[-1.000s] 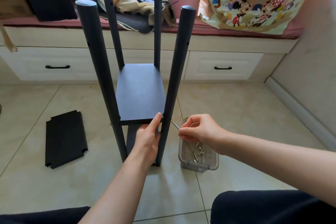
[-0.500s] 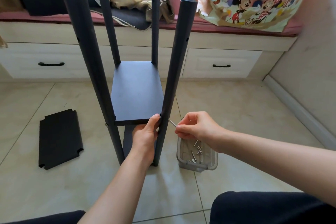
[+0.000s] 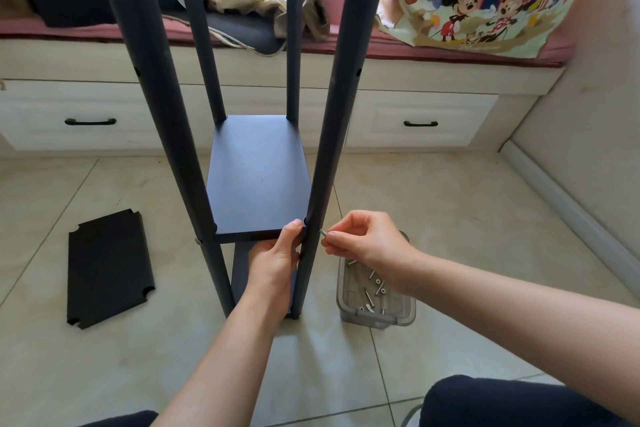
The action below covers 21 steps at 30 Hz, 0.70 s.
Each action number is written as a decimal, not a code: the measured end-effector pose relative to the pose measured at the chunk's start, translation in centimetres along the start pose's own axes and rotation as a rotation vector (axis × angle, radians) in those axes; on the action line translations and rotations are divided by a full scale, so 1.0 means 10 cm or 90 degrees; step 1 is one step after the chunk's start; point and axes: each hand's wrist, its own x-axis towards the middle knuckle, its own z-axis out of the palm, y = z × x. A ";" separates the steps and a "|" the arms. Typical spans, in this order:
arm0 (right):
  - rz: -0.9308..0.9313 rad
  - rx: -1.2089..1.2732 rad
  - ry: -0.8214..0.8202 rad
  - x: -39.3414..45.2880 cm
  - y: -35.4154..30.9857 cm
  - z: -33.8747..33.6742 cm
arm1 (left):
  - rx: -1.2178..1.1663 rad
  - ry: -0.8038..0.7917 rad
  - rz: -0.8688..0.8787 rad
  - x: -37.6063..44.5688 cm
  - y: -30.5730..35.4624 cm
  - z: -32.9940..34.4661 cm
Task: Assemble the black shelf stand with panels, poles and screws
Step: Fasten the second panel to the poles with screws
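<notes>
**Seat the screw square into the near-right pole**

Your right hand (image 3: pixel 363 243) pinches a screw (image 3: pixel 323 232) between thumb and forefinger, the other fingers curled; its tip sits just beside the outer face of the near-right pole (image 3: pixel 332 135), level with the middle shelf panel (image 3: pixel 258 177). Your left hand (image 3: pixel 275 260) grips that panel's front edge at the pole, thumb on top, fingers underneath, bracing the corner.

Keep the panel pressed tight into the pole so its hole likely lines up with the pole's, and hold the screw level, pointing straight through the pole toward the panel edge. Start it by finger-turns; if it binds, back off and re-align rather than force it. Whether the tip is already in the hole cannot be told.

Spare screws lie in the clear plastic box (image 3: pixel 375 314) just below your right hand; a loose panel (image 3: pixel 109 270) lies on the floor, well apart to the left.
</notes>
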 end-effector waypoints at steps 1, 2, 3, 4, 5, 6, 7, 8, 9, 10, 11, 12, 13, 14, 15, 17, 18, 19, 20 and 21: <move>-0.002 0.000 0.001 0.00 0.00 0.01 | 0.002 -0.001 0.001 0.00 0.00 0.00; -0.004 -0.003 0.000 0.01 -0.01 0.01 | 0.007 -0.002 0.003 0.01 -0.01 -0.01; -0.007 -0.007 -0.001 0.01 0.00 0.01 | 0.010 -0.003 0.004 0.01 -0.01 -0.02; -0.009 -0.011 -0.002 0.02 0.00 0.01 | 0.011 -0.003 0.005 0.01 -0.01 -0.02; -0.012 -0.015 -0.004 0.03 0.00 0.00 | 0.008 -0.005 0.005 0.00 -0.01 -0.02; -0.018 -0.019 -0.006 0.04 0.00 -0.01 | 0.005 -0.007 0.005 0.00 0.00 -0.02; -0.024 -0.025 -0.007 0.05 0.00 -0.01 | 0.004 -0.008 0.006 0.00 0.00 -0.02; -0.031 -0.032 -0.007 0.07 0.01 -0.01 | 0.006 -0.011 0.008 0.00 -0.01 -0.02; -0.036 -0.038 -0.005 0.07 0.01 0.00 | 0.008 -0.013 0.008 0.01 -0.01 -0.03; -0.039 -0.043 -0.003 0.07 0.01 0.01 | 0.009 -0.014 0.009 0.01 -0.01 -0.03; -0.042 -0.045 0.000 0.07 0.01 0.02 | 0.010 -0.016 0.011 0.01 -0.01 -0.03; -0.041 -0.040 0.001 0.07 0.01 0.03 | 0.013 -0.017 0.012 0.01 -0.02 -0.04; -0.036 -0.027 0.003 0.07 0.01 0.03 | 0.016 -0.019 0.013 0.01 -0.02 -0.04; -0.026 -0.011 0.007 0.06 0.00 0.02 | 0.019 -0.022 0.015 0.02 -0.02 -0.04; -0.016 0.000 0.015 0.06 0.00 0.01 | 0.019 -0.024 0.016 0.02 -0.02 -0.04; 0.005 0.007 0.028 0.07 0.02 0.00 | 0.020 -0.024 0.018 0.02 -0.03 -0.04; 0.014 0.017 0.027 0.06 0.04 0.02 | 0.021 -0.024 0.019 0.02 -0.03 -0.04; 0.019 0.026 0.027 0.05 0.05 0.05 | 0.018 -0.025 0.021 0.02 -0.03 -0.04; 0.019 0.029 0.033 0.05 0.08 0.09 | 0.012 -0.027 0.022 0.02 -0.03 -0.03; 0.016 0.027 0.047 0.04 0.09 0.12 | 0.005 -0.027 0.023 0.01 -0.03 -0.03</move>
